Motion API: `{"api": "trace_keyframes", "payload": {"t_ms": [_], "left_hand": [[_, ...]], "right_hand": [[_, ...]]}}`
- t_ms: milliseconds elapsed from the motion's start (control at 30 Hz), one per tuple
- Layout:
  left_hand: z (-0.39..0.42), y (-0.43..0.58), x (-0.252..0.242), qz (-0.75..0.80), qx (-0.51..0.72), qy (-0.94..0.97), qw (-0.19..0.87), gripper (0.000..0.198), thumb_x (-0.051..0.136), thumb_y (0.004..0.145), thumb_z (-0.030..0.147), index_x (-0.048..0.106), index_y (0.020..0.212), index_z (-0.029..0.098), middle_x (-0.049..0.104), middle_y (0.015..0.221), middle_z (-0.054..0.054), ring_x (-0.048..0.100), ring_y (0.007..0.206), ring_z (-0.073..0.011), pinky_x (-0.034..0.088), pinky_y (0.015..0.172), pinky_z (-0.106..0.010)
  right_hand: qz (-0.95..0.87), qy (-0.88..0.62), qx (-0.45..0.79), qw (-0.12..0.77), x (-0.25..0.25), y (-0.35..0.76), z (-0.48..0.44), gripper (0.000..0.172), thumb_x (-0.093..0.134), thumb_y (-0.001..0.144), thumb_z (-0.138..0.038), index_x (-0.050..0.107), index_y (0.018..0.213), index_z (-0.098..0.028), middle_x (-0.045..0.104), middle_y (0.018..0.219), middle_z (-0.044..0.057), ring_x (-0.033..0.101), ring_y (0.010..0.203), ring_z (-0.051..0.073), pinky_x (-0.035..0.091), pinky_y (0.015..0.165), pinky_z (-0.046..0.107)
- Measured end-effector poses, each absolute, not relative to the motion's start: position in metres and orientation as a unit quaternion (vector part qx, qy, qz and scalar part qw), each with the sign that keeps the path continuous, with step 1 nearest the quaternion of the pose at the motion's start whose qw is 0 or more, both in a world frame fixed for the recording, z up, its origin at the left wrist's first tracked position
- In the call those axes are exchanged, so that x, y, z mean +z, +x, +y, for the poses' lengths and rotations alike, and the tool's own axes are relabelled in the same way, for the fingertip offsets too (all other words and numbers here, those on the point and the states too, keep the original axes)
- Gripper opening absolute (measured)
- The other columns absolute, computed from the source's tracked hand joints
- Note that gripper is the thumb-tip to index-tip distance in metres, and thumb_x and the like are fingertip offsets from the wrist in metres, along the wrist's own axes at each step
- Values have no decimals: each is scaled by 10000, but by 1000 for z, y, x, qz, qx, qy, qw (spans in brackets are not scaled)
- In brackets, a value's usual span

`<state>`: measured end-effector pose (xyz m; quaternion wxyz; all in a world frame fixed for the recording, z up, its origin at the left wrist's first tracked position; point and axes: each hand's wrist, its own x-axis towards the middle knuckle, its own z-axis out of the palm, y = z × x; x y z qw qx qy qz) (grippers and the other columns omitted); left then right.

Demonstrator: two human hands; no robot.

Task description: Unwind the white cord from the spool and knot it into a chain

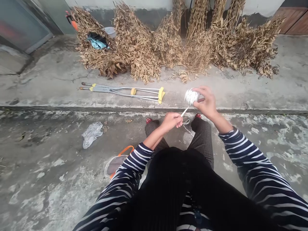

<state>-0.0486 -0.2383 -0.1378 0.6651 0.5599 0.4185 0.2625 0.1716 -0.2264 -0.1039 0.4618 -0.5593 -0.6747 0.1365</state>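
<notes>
My right hand (206, 102) grips a ball of white string (191, 97) from its right side, with thumb and fingers curved round its end. A straight length of white string (184, 111) runs down and left from the ball to my left hand (172, 121). The left fingers are closed on that string. Below the left hand a loose, looped end (186, 123) hangs between my knees. Both hands are held out in front, above the concrete ledge's edge.
On the concrete ledge (57, 86) lies a pair of crutches (120, 91) with yellow pads. Bundles of dried stalks (144, 48) lean along the wall. A crumpled clear plastic bag (92, 134) lies on the lower ground, and a bag with an orange handle (116, 163) is beside my left leg.
</notes>
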Motion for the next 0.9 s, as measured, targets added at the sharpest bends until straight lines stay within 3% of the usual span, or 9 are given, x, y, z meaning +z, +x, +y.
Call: {"api": "trace_keyframes", "payload": {"t_ms": [200, 267, 467, 600, 700, 800, 900], "left_hand": [[-221, -68, -102, 388, 171, 597, 681, 235, 505, 826, 73, 638, 638, 122, 639, 544, -17, 573, 459, -75, 413, 454, -172], [-211, -73, -92, 383, 141, 617, 673, 265, 494, 832, 65, 635, 614, 119, 652, 553, -36, 589, 471, -82, 403, 460, -176], [-184, -74, -84, 386, 92, 660, 638, 251, 576, 817, 86, 698, 598, 95, 703, 617, -90, 639, 549, -103, 428, 520, -195], [-164, -66, -91, 395, 77, 670, 623, 180, 657, 789, 91, 737, 631, 56, 717, 642, -123, 653, 572, -134, 439, 538, -230], [-158, -62, -101, 397, 79, 658, 635, 175, 742, 794, 141, 744, 651, 41, 715, 639, -122, 658, 580, -134, 461, 558, -235], [-162, -62, -117, 383, 106, 621, 675, 228, 826, 798, 243, 755, 693, 53, 727, 672, -118, 677, 618, -131, 500, 605, -238], [-174, -61, -136, 397, 137, 563, 712, 296, 870, 787, 319, 737, 686, 75, 726, 692, -105, 670, 605, -121, 526, 625, -252]], "right_hand": [[-782, -518, 66, 340, -122, 168, -238, 509, 652, 757, -142, 701, 1251, -259, 583, 1310, 107, 572, 1244, 322, 564, 958, 485], [-798, -517, 65, 302, -124, 168, -242, 518, 643, 756, -127, 698, 1249, -275, 592, 1328, 97, 560, 1259, 331, 540, 991, 504], [-815, -498, 178, 238, -119, 168, -256, 597, 658, 683, -80, 728, 1244, -271, 611, 1345, 89, 588, 1230, 336, 538, 953, 477], [-775, -474, 327, 260, -116, 167, -261, 628, 642, 629, -54, 759, 1206, -271, 622, 1333, 66, 639, 1077, 268, 547, 770, 357], [-703, -454, 459, 297, -116, 168, -265, 646, 672, 628, -85, 747, 1236, -291, 633, 1331, 53, 620, 1132, 270, 521, 690, 296], [-623, -415, 571, 337, -118, 167, -272, 663, 771, 659, -153, 715, 1293, -337, 653, 1359, 25, 593, 1239, 271, 556, 862, 368], [-559, -392, 622, 384, -120, 161, -281, 685, 854, 625, -180, 724, 1276, -349, 679, 1360, 2, 580, 1300, 262, 485, 1094, 446]]}}
